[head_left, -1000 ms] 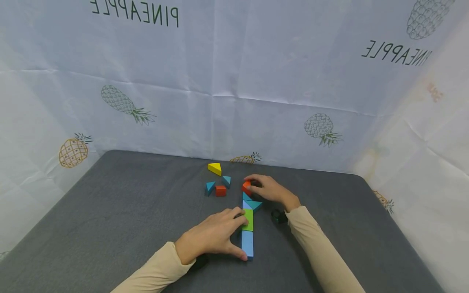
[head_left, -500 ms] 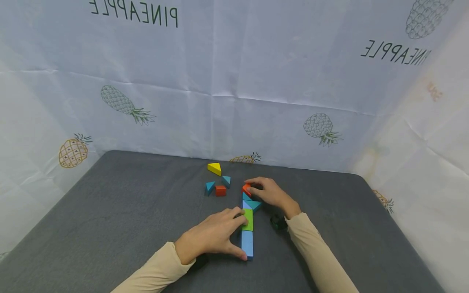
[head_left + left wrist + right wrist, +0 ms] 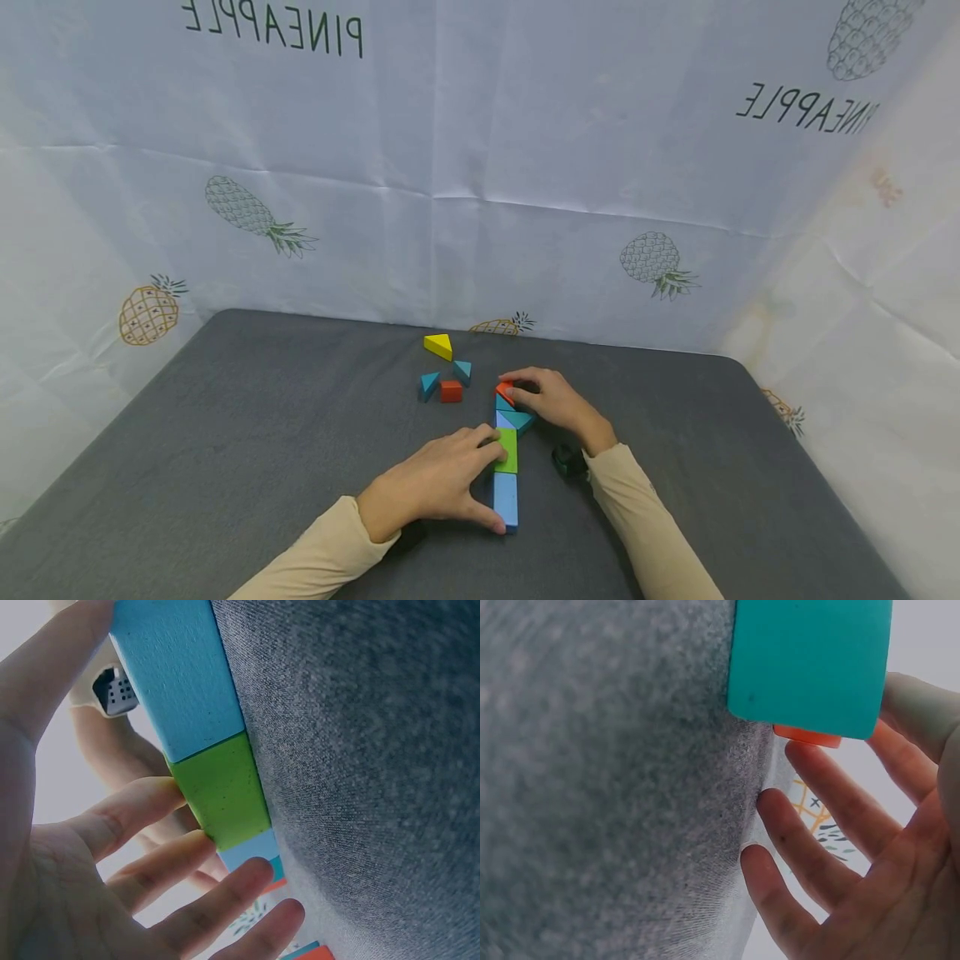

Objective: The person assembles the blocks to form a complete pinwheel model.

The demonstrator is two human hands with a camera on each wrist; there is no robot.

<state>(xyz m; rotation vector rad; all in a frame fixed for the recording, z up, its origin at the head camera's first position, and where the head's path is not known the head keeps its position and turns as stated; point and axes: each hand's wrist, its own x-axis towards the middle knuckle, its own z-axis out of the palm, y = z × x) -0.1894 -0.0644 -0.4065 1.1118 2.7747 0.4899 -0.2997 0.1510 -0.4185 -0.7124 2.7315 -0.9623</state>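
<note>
A row of toy blocks runs away from me: a long blue block [image 3: 506,493], a green block [image 3: 511,450], a light-blue triangle [image 3: 502,420] beside a larger teal triangle [image 3: 519,419], and a small teal triangle [image 3: 502,403]. My left hand [image 3: 435,475] spreads along the row's left side. Its thumb touches the blue block's near end, and two fingertips touch the green block [image 3: 223,793] in the left wrist view. At the far end my right hand [image 3: 558,402] pinches a red block [image 3: 503,389] between thumb and fingers. The teal triangle [image 3: 810,664] hides most of it in the right wrist view.
Left of the row's far end lie a red block [image 3: 451,392], two blue triangles, one nearer [image 3: 429,385] and one farther [image 3: 462,371], and a yellow triangle [image 3: 439,346]. A pineapple-print curtain [image 3: 480,258] hangs behind the grey table [image 3: 300,400].
My right hand has drawn slightly nearer with the red block, closing it up to the small teal triangle. The larger teal triangle has shifted a little left. My left hand has stayed put.
</note>
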